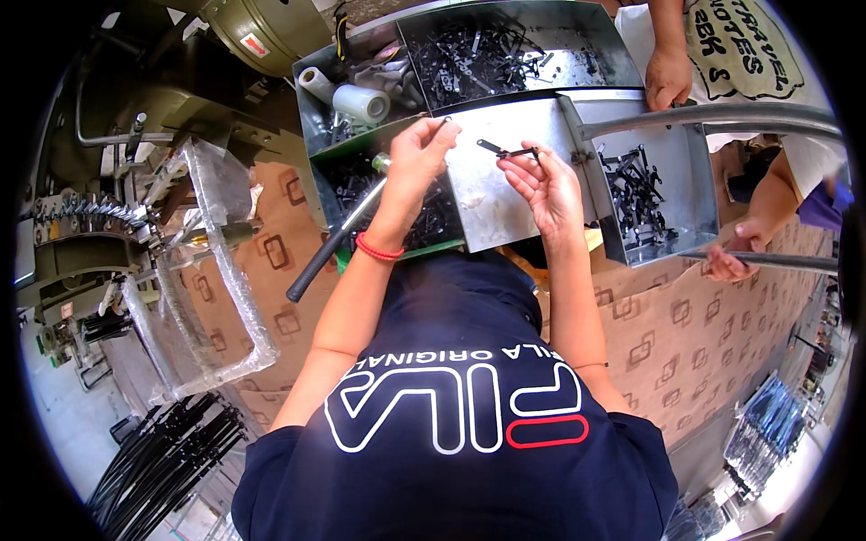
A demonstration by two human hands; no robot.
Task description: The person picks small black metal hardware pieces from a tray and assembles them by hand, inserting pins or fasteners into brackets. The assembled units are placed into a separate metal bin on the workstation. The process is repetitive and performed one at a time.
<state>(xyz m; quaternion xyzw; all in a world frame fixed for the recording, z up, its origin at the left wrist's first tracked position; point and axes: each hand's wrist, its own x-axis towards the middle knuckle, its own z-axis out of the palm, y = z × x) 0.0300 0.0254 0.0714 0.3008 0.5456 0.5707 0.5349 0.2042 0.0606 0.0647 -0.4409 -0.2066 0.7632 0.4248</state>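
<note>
the right hand (pixel 546 185) is closed on a small black metal piece (pixel 505 150), pinched at its right end, so the long axis of the piece lies almost flat and its free end points left toward the other hand. the left hand (pixel 417 158) is raised at nearly the same height, well apart from that free end, with fingertips pinched together on something too small to tell. both hands stand over the bare metal tray (pixel 492 194), between the bins of black parts (pixel 636 194).
</note>
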